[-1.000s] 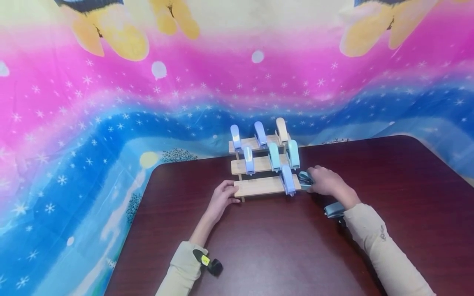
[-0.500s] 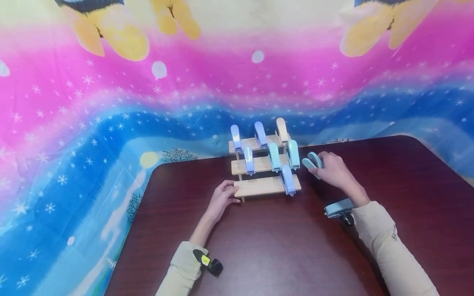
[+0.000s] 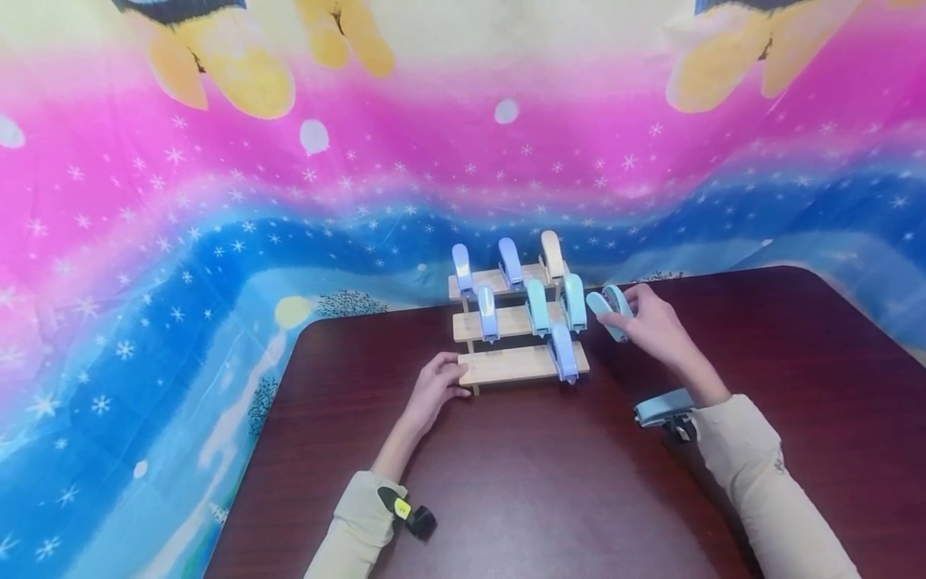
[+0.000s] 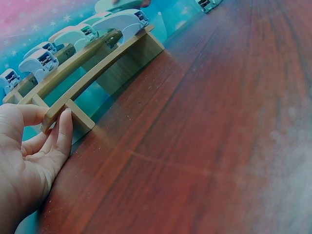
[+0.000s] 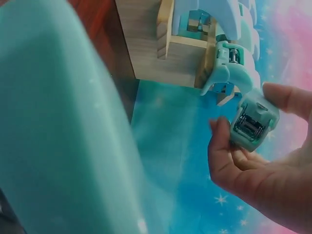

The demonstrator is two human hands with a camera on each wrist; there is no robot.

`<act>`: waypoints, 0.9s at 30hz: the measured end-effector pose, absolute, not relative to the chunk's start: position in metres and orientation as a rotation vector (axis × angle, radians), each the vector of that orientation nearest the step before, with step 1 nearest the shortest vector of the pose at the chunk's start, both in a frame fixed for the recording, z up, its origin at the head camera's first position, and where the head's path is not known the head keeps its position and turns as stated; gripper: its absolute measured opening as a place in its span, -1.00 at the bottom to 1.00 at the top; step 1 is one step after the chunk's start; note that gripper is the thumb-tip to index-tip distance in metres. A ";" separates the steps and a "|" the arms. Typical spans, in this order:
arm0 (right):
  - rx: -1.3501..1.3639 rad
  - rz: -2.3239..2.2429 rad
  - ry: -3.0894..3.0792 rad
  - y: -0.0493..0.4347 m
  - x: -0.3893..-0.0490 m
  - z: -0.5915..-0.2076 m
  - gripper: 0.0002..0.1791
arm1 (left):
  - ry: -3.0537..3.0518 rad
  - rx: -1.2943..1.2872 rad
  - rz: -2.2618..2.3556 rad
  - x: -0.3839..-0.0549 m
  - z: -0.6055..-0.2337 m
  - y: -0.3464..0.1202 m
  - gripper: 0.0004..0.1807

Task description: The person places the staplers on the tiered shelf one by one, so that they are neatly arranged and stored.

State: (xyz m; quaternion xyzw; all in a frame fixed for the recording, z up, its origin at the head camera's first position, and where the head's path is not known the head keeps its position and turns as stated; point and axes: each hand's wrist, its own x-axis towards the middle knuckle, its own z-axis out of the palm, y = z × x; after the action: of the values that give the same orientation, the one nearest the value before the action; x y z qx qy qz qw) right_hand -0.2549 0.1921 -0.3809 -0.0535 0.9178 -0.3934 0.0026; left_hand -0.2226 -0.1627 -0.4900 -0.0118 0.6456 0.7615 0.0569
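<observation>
My left hand (image 3: 434,386) grips the left end of the lowest board of a three-tier wooden display rack (image 3: 506,366), thumb above and fingers beneath, as the left wrist view shows. To the right of the rack, my right hand (image 3: 660,326) holds a mint-green stapler (image 3: 613,312) between thumb and fingers, raised above the table. The right wrist view shows the metal end of this mint stapler (image 5: 251,124). On the rack, a lavender stapler (image 3: 562,354) stands on the bottom tier, with two mint staplers (image 3: 536,307) and another lavender one (image 3: 487,314) on the middle tier.
Two lavender staplers (image 3: 510,264) and a cream stapler (image 3: 551,256) stand on the top tier. A grey-teal stapler (image 3: 661,408) lies on the dark red table (image 3: 542,482) beside the right sleeve. Behind the table hangs a colourful printed cloth (image 3: 434,161).
My right hand has lifted the mint stapler from low beside the bottom tier, up and slightly right, to about middle-tier height. The left hand keeps its grip on the rack.
</observation>
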 end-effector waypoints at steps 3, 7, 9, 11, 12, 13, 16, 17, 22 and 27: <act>-0.135 -1.350 2.825 0.193 -0.255 -0.378 -0.18 | 1.962 -0.026 2.308 -0.223 -0.490 -0.163 -0.68; -0.124 -1.471 2.762 0.195 -0.256 -0.378 -0.10 | 1.964 -0.029 2.306 -0.224 -0.492 -0.163 -0.68; -0.113 -1.505 2.739 0.196 -0.256 -0.378 -0.09 | 1.963 -0.032 2.306 -0.224 -0.492 -0.163 -0.68; -0.092 -1.546 2.711 0.198 -0.256 -0.378 -0.06 | 1.959 -0.034 2.305 -0.224 -0.493 -0.164 -0.68; -0.078 -1.566 2.697 0.199 -0.256 -0.378 -0.04 | 1.960 -0.031 2.304 -0.223 -0.493 -0.163 -0.68; -0.067 -1.594 2.678 0.199 -0.256 -0.378 -0.03 | 1.959 -0.031 2.305 -0.223 -0.493 -0.164 -0.68; -0.045 -1.664 2.634 0.202 -0.255 -0.377 -0.04 | 1.952 -0.027 2.310 -0.222 -0.492 -0.164 -0.68; -0.038 -1.690 2.620 0.202 -0.255 -0.376 -0.07 | 1.955 -0.021 2.310 -0.222 -0.492 -0.164 -0.68; -0.029 -1.788 2.577 0.203 -0.253 -0.371 -0.29 | 1.959 -0.007 2.311 -0.223 -0.491 -0.164 -0.67; -0.058 -1.770 2.599 0.204 -0.249 -0.364 -0.39 | 1.964 -0.001 2.308 -0.223 -0.492 -0.164 -0.67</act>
State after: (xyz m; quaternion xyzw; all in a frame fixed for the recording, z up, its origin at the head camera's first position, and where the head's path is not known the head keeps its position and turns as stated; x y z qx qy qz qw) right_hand -0.2494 0.2040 -0.3640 -0.0186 0.8264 -0.5627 -0.0019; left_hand -0.2228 -0.1639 -0.4918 -0.0005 0.6471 0.7604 0.0553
